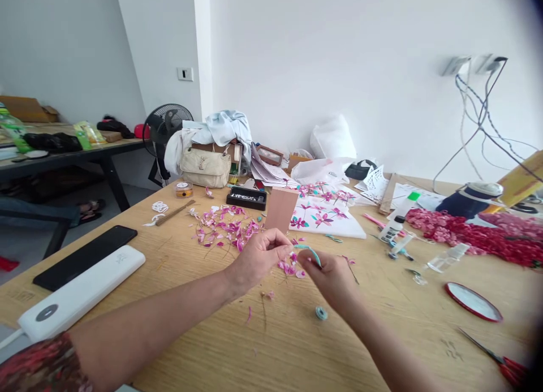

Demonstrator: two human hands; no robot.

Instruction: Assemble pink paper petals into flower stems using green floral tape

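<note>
Teal strip (306, 247) sits clamped in my right hand (328, 273), probably for steadiness. Near one end, my left hand (257, 259) pinches together, on what I can't tell from here.

"So what sort of place is this?"

"A craft workroom, I'd say: pink petals (229, 227) lie scattered over the wooden tabletop (199, 335), just beyond the left grip (259, 255)."

"And past the right grip (331, 276)?"

"Pink flowers (321, 218) on a white slab (354, 230); off to that grip's right, a black-capped bottle (391, 230) and red-handled scissors (505, 365)."

"Could it be a home?"

"I can't tell; a handbag (206, 169) and heaped cloth (227, 127) sit well behind the petals, beyond the left grip."
</note>
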